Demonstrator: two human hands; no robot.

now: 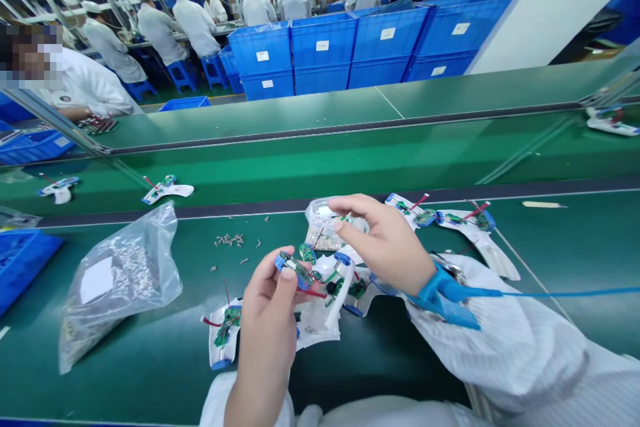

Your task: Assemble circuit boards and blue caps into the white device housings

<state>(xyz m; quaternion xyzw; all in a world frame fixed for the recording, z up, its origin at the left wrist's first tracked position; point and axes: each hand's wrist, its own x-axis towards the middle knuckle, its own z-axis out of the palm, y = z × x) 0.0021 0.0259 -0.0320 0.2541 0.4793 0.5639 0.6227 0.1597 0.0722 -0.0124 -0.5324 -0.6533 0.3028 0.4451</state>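
Note:
My left hand point(273, 300) is closed around a white gun-shaped housing half point(341, 297) with a blue end, a green circuit board and a red wire. My right hand point(385, 237) hovers by a small clear bag of tiny parts point(325, 235), thumb and forefinger apart. Whether a tiny piece sits at its fingertips is hard to make out. Below and between the hands lie more white housing pieces, partly hidden. Left of my left wrist rests another housing half with a board point(225, 337). A blue wrist strap point(443, 297) circles my right wrist, its cord running right.
A large clear bag of screws point(123, 273) lies left, with loose screws point(229, 240) nearby. More housing halves point(477, 233) lie to the right. A pointed stick point(543, 205) lies farther right. One housing half point(167, 190) is on the green belt point(300, 167). A co-worker point(85, 87) sits across.

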